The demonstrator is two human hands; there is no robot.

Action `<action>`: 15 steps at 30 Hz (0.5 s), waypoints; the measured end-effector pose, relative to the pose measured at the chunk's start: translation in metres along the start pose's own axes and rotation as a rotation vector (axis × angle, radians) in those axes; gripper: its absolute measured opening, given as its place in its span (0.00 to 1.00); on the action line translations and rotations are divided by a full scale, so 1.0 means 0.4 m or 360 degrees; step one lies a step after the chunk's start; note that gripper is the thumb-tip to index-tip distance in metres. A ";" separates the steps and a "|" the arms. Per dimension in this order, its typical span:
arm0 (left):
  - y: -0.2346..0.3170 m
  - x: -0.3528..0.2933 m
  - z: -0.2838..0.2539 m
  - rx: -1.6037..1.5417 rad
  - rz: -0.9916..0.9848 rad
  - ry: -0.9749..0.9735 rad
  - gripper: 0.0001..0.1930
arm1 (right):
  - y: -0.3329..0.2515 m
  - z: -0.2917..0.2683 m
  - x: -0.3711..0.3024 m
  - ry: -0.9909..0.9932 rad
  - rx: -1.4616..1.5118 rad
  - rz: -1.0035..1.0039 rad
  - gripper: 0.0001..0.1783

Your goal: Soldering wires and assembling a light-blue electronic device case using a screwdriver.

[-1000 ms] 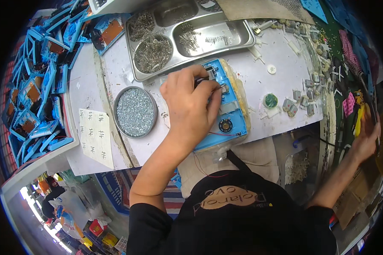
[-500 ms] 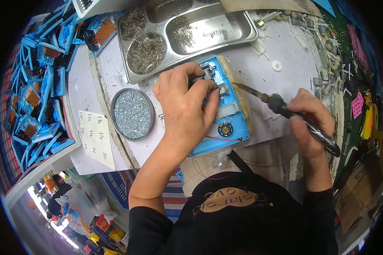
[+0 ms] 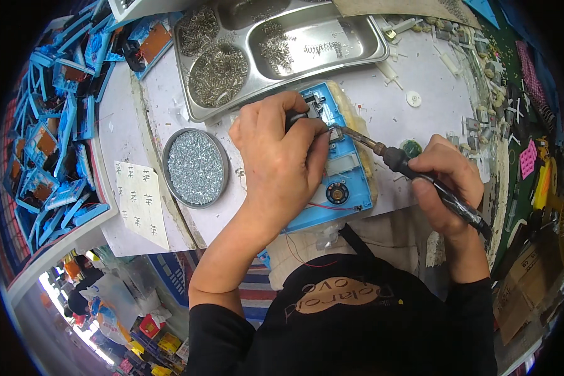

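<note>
A blue plastic casing [image 3: 358, 182] lies on the bench in front of me, with a small round speaker [image 3: 337, 193] and thin red wires inside. My left hand [image 3: 276, 144] rests over its left side, thumb and forefinger pinched beside a small metal part [image 3: 336, 133]. What the pinch holds is hidden; a dark piece [image 3: 294, 118] shows under the fingers. In my right hand [image 3: 450, 185] is a soldering iron [image 3: 395, 158], gripped by its black handle. Its tip is at the metal part, close to my left fingertips; contact cannot be told.
Beyond the casing stands a metal compartment tray [image 3: 282, 83] with springs. Left of my forearm is a round dish [image 3: 226, 172] of small screws, beside a marked paper sheet [image 3: 141, 207]. Many blue casings [image 3: 59, 150] fill a bin at far left. Small motors [image 3: 482, 116] lie at right.
The soldering iron's tip has moved left and slightly down to the metal part by my left fingertips. My left hand keeps its pinch over the casing.
</note>
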State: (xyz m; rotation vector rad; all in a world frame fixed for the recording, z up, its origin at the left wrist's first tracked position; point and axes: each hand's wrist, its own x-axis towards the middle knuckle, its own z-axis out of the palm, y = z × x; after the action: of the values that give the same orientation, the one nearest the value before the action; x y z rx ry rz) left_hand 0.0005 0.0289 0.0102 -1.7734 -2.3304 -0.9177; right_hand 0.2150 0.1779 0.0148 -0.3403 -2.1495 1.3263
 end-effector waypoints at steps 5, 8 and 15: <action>0.003 0.002 0.000 0.0028 0.0018 0.0005 0.08 | 0.012 0.010 0.005 -0.0027 -0.0152 -0.0276 0.13; 0.004 0.004 -0.008 0.0066 0.0015 -0.0020 0.08 | 0.014 0.007 0.006 -0.0060 -0.0226 -0.0389 0.14; 0.004 0.000 -0.003 0.0032 0.0002 -0.0019 0.08 | 0.002 -0.013 0.013 -0.0051 -0.0291 -0.0431 0.14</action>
State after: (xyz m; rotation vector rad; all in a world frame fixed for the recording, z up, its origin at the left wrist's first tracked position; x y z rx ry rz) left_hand 0.0015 0.0284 0.0118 -1.7780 -2.3368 -0.8829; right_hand 0.2139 0.1847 0.0175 -0.0937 -2.2559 0.9940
